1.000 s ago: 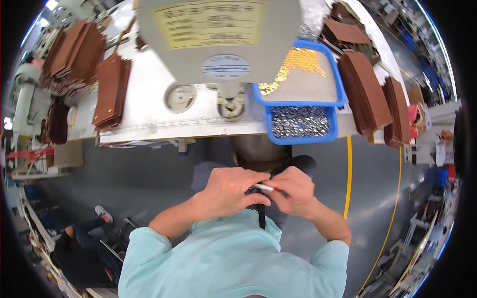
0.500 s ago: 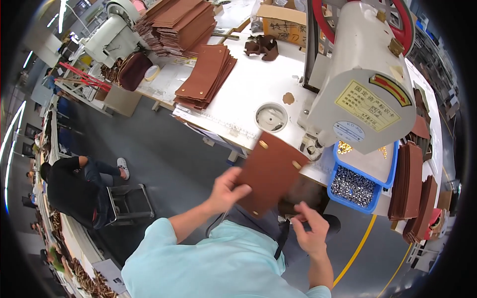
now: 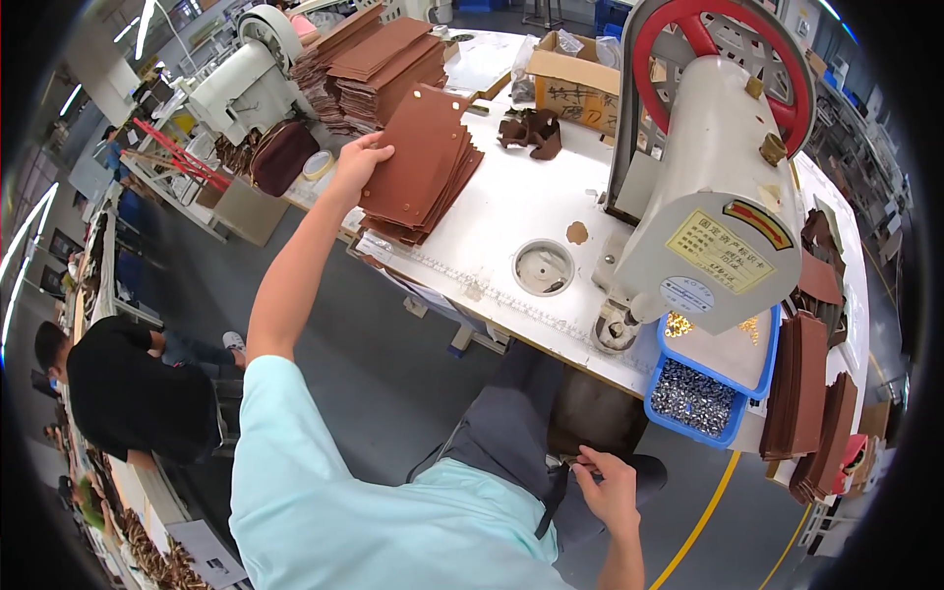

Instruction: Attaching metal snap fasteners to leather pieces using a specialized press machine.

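Observation:
Out to the far left, my left hand (image 3: 362,169) grips the left edge of a brown leather panel (image 3: 418,147), thumb on top. The panel has small gold-coloured metal fittings near its corners. It lies over a stack of similar brown panels (image 3: 447,205) on the white table; whether it rests fully on them I cannot tell. My right hand (image 3: 608,492) hangs over my lap, fingers loosely bent and the thumb apart from the forefinger, with nothing visible between them. Nearest to it on the table are blue trays holding silver-coloured fittings (image 3: 693,398) and gold-coloured fittings (image 3: 678,324).
A pale press machine (image 3: 703,197) with a red-rimmed wheel (image 3: 787,128) stands at the right of the white table (image 3: 492,261). Taller brown stacks (image 3: 388,69), a cardboard box (image 3: 575,88) and dark scraps (image 3: 531,133) lie farther back. A person (image 3: 138,393) sits at the left.
My left hand has carried the brown leather panel from above my lap, forward and left, to the stack. My right hand has dropped slightly nearer my lap, away from the panel.

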Action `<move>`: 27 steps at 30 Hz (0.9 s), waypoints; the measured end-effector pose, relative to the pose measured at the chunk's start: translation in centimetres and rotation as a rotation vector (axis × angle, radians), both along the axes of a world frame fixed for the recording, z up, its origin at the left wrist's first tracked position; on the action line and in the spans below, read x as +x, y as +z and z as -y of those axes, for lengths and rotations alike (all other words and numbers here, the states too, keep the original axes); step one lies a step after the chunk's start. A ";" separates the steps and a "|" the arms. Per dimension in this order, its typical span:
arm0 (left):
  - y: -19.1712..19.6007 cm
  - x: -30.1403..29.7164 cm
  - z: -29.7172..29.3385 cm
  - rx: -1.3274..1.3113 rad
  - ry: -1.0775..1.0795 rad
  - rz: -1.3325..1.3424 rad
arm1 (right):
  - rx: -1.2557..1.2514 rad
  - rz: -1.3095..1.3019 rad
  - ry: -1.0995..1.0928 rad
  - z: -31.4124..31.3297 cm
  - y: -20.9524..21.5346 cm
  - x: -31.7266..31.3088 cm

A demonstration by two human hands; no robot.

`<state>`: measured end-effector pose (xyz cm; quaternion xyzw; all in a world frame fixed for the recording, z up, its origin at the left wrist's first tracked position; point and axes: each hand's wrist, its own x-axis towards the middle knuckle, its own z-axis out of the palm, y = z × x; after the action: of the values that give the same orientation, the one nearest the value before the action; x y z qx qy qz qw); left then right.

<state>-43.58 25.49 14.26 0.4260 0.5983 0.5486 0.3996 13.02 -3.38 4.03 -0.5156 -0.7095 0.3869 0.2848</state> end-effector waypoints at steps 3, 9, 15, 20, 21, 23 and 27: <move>-3.7 -2.0 -2.5 -0.137 -0.011 -0.513 | -0.014 0.044 -0.014 0.5 0.0 0.4; -6.3 4.0 -5.5 0.031 -0.172 -0.944 | 0.033 0.188 -0.045 0.2 2.0 2.7; -8.8 0.1 -5.3 -0.183 -0.105 -0.979 | 0.592 0.229 -0.513 -4.1 5.1 10.9; -7.4 2.5 -4.9 -0.241 0.000 -1.149 | 0.661 0.554 -0.914 -5.7 8.5 24.7; -5.8 5.4 -3.7 -0.235 -0.010 -1.143 | 0.528 0.699 -0.962 -5.8 9.0 26.2; -2.5 11.1 -0.1 -0.131 0.131 -1.321 | 0.398 0.838 -0.993 -6.8 9.8 28.8; -6.4 11.1 3.7 0.445 0.056 -1.068 | 0.063 0.841 -0.946 -9.2 10.5 32.5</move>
<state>-32.45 21.75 7.81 0.7017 0.5981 0.3804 -0.0717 45.56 5.81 14.53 -0.8727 -0.4671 -0.0377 0.1368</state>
